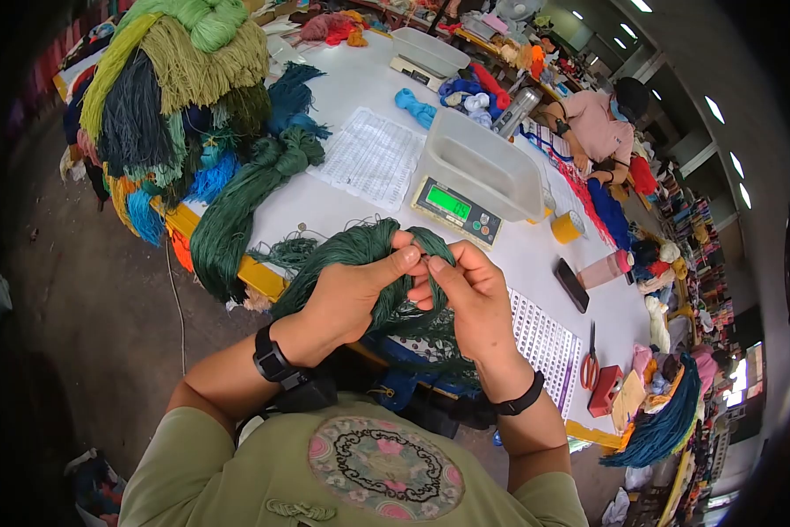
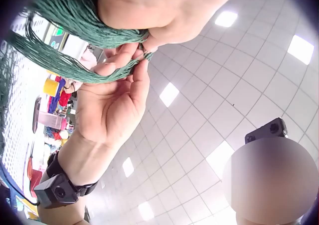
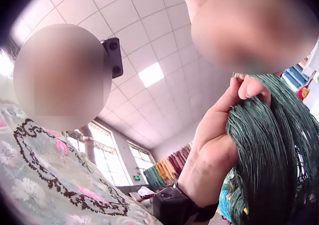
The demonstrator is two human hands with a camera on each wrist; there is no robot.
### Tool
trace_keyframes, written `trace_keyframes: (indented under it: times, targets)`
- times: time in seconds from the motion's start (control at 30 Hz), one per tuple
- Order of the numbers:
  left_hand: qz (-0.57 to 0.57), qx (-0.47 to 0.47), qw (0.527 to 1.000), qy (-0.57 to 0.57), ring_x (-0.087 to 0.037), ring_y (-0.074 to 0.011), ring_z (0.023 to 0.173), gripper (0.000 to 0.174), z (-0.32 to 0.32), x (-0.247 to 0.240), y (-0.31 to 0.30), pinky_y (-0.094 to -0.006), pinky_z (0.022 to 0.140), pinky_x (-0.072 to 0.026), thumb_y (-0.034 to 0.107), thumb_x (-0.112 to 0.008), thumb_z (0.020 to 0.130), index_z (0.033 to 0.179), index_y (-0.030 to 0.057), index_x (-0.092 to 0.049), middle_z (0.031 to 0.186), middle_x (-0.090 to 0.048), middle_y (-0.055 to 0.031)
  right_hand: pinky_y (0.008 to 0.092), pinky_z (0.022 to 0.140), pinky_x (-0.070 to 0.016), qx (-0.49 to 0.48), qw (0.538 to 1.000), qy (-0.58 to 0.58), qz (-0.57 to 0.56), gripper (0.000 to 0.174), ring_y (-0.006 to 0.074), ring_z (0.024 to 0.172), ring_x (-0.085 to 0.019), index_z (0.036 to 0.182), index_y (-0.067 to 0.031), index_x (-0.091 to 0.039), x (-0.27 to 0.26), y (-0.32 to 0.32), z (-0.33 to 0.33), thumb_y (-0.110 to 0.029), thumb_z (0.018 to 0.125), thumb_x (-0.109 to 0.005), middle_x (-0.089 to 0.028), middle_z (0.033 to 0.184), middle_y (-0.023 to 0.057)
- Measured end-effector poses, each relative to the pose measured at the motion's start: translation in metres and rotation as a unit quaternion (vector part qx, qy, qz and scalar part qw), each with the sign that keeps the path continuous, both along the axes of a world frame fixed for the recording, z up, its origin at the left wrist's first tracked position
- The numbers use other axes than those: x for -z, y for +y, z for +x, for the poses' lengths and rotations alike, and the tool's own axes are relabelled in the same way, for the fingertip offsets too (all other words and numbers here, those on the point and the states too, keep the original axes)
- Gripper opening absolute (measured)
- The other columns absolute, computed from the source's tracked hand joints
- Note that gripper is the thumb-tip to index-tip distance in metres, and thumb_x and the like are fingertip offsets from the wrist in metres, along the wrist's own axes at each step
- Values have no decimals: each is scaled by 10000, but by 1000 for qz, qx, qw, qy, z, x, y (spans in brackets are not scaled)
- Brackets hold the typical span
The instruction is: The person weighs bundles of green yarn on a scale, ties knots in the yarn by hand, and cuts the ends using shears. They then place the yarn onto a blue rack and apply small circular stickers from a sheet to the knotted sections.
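Note:
A thick skein of dark green yarn (image 1: 351, 248) is held up in front of my chest, over the near edge of the white table (image 1: 535, 255). My left hand (image 1: 384, 279) grips the bundle, its thumb lying across the top. My right hand (image 1: 443, 274) pinches a few strands of the same skein beside that thumb. The left wrist view has the green yarn (image 2: 65, 20) running between my left hand (image 2: 164, 10) and my right hand (image 2: 112, 100). In the right wrist view my left hand (image 3: 214, 150) is closed around the yarn (image 3: 271, 155).
A scale with a green display (image 1: 454, 207) carries a clear tub (image 1: 487, 162). Printed sheets (image 1: 373, 156), another green skein (image 1: 237, 211) and a big pile of coloured yarn (image 1: 184, 79) lie to the left. Phone (image 1: 571, 285), scissors (image 1: 590, 364) and a seated person (image 1: 597, 127) are to the right.

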State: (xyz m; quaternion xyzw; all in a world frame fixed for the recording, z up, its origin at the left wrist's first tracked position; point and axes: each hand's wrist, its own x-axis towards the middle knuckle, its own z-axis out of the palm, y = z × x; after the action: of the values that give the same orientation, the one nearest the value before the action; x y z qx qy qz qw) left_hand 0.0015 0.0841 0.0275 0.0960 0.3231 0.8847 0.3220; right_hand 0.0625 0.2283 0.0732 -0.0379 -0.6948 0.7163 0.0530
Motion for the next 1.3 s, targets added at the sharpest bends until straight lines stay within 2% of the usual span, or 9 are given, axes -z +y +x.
trace_keyframes:
  times: [0.67, 0.7, 0.77, 0.8, 0.83, 0.9, 1.03, 1.13, 1.3]
  targets:
    - [-6, -16, 1000, 15, -589, -131, 970, 213, -1, -1, 5, -252, 860, -453, 142, -643, 902, 1042, -18, -631, 1035, -645, -79, 249, 640, -516, 24, 1000, -7, 10, 140, 132, 726, -636, 1005, -26, -561, 8, 4, -4, -155, 962, -525, -672, 953, 86]
    - [-6, -16, 1000, 15, -589, -131, 970, 213, 0, 0, 3, -252, 860, -453, 142, -643, 902, 1042, -18, -631, 1035, -645, -79, 262, 661, -513, 43, 997, -8, -67, 146, 137, 745, -635, 999, -36, -563, 4, 1, -4, -174, 964, -528, -667, 929, 75]
    - [-156, -153, 885, 410, -596, -167, 1045, 225, -1, 4, -6, -256, 930, -446, 65, -602, 898, 1100, -36, -599, 1127, -634, -118, 275, 682, -511, 61, 988, -9, -144, 153, 143, 763, -633, 994, -47, -564, 2, 4, -5, -193, 965, -531, -661, 904, 64]
    - [10, -38, 974, 222, -566, -240, 1116, 196, -9, 9, -5, -338, 989, -424, 66, -545, 907, 1080, -18, -581, 1155, -616, -159, 277, 681, -500, 74, 978, -4, -194, 149, 142, 751, -621, 986, -56, -559, 4, 15, -5, -201, 964, -532, -637, 853, 44]
    - [162, 36, 986, -16, -536, -313, 1186, 177, -18, 14, -4, -420, 1047, -402, 67, -488, 915, 1061, 0, -563, 1183, -598, -199, 279, 680, -489, 88, 966, 0, -242, 145, 141, 739, -610, 978, -65, -555, 7, 27, -6, -208, 964, -534, -613, 802, 25]
    - [260, 88, 961, 3, -505, -371, 1195, 135, -25, 16, -6, -533, 1054, -360, 149, -491, 915, 967, 59, -577, 1241, -556, -197, 251, 631, -462, 97, 966, 29, -238, 146, 115, 654, -563, 967, -79, -541, 9, 51, -11, -225, 964, -533, -552, 728, -1]
    - [249, 131, 959, -37, -419, -386, 1279, 135, -20, 7, -13, -585, 1053, -336, 183, -532, 913, 965, 61, -561, 1401, -410, -219, 211, 522, -408, 119, 992, -17, -22, 186, 61, 540, -485, 968, -51, -554, -9, 50, -17, -235, 959, -527, -501, 656, -16]
    - [257, 169, 951, 9, -271, -369, 1380, 181, -21, 16, -7, -591, 1067, -324, 219, -552, 916, 996, 58, -563, 1499, -284, -158, 206, 428, -364, -14, 984, -117, 133, 192, 64, 478, -467, 936, -35, -574, -31, 11, -8, -214, 961, -509, -530, 622, -2]
    - [226, 97, 969, 18, -412, -321, 1297, 253, -24, 11, -17, -523, 1030, -400, 293, -497, 958, 1016, 49, -531, 1449, -355, -161, 200, 516, -441, -144, 975, -129, 114, 179, 96, 559, -554, 960, -25, -565, 7, -1, 8, -192, 968, -504, -564, 661, 17]
